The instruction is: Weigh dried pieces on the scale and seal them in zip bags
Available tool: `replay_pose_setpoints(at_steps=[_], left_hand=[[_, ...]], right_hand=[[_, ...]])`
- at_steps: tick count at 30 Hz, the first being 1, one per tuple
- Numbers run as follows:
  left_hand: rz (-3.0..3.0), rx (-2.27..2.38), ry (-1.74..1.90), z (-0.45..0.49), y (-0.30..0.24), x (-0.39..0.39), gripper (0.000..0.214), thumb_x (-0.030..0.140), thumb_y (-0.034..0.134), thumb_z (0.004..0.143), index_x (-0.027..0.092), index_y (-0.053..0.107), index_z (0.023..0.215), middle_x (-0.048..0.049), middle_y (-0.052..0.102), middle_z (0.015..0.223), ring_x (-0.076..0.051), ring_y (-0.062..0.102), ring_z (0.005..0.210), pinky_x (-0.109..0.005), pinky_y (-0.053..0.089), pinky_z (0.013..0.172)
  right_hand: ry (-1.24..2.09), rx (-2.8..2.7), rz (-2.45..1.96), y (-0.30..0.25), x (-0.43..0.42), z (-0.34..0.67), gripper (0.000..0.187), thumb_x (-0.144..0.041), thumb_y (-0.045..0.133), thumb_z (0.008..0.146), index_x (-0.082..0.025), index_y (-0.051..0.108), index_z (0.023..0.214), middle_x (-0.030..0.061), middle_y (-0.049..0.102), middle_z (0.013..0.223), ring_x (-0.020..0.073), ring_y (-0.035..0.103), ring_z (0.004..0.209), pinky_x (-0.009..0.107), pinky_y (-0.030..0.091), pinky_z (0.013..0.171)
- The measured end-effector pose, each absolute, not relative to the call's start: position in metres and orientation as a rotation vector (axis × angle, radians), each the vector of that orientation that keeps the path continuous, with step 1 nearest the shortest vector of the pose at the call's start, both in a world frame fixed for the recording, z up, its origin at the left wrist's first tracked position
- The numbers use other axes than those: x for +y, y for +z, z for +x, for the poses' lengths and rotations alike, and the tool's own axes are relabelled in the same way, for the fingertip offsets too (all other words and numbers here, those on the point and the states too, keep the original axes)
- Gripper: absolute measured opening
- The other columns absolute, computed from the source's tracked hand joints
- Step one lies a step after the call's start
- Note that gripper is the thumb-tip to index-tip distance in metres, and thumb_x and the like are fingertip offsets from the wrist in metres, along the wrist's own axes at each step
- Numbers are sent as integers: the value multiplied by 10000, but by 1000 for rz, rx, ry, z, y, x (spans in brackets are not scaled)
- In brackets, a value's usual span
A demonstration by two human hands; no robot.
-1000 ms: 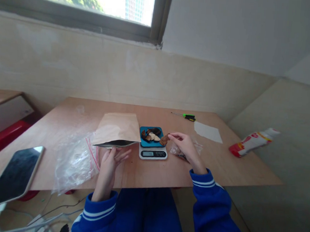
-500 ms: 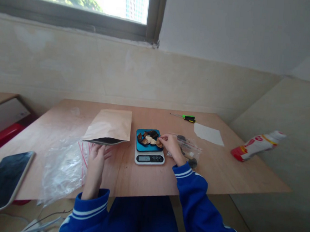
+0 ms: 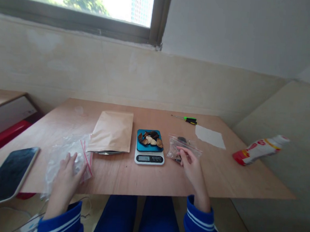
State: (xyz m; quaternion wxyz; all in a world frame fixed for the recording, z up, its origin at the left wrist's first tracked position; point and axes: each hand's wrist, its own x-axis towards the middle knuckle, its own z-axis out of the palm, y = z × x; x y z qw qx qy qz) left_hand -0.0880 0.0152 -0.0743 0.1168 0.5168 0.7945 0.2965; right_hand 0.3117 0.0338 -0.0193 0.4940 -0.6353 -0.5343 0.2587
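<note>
On the left, my left hand (image 3: 68, 177) has its fingers spread over clear plastic bags (image 3: 53, 165) with red-striped edges. My right hand (image 3: 192, 165) is over a small clear zip bag (image 3: 172, 146) holding dark pieces, index finger stretched out and thumb apart from it. Whether its fingertips touch the bag I cannot tell. Between my hands stands a digital kitchen scale (image 3: 149, 159) with a blue plate. Dried brown and pale slices (image 3: 150, 140) lie on that plate; the display digits are too small to read. A brown paper pouch (image 3: 113, 130) lies left of the scale, mouth towards me.
A tablet (image 3: 6, 176) with a cable lies at the left edge. At the back are a green-and-black screwdriver (image 3: 190, 120) and a torn sheet of white paper (image 3: 210, 136). A red-and-white bottle (image 3: 259, 150) is at the right, near the wall.
My right hand has left the slices on the scale and moved right to the zip bag. My left hand has gone from the pouch's mouth to the plastic bags; the pouch's mouth looks narrower.
</note>
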Motion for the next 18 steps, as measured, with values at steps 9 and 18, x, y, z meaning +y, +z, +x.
replay_pose_setpoints(at_steps=[9,18], left_hand=[[1459,2409,792,-85,-83,15,553,472,360,908,132,566,1293,-200,508,1397,-398,418,1323,-541,382,1025],[1198,2534,1327,-67,-58,11,398,406,494,887,172,694,1138,-179,672,1176,-448,593,1109,-641,455,892]], right_hand=[[725,-1185,-1565,-25,-5,313,526,-624,533,787,-166,693,991,108,704,856,172,539,573,289,439,525],[654,-1277,-1597,-22,-17,321,465,-571,508,844,-178,706,995,109,714,950,216,604,747,327,472,691]])
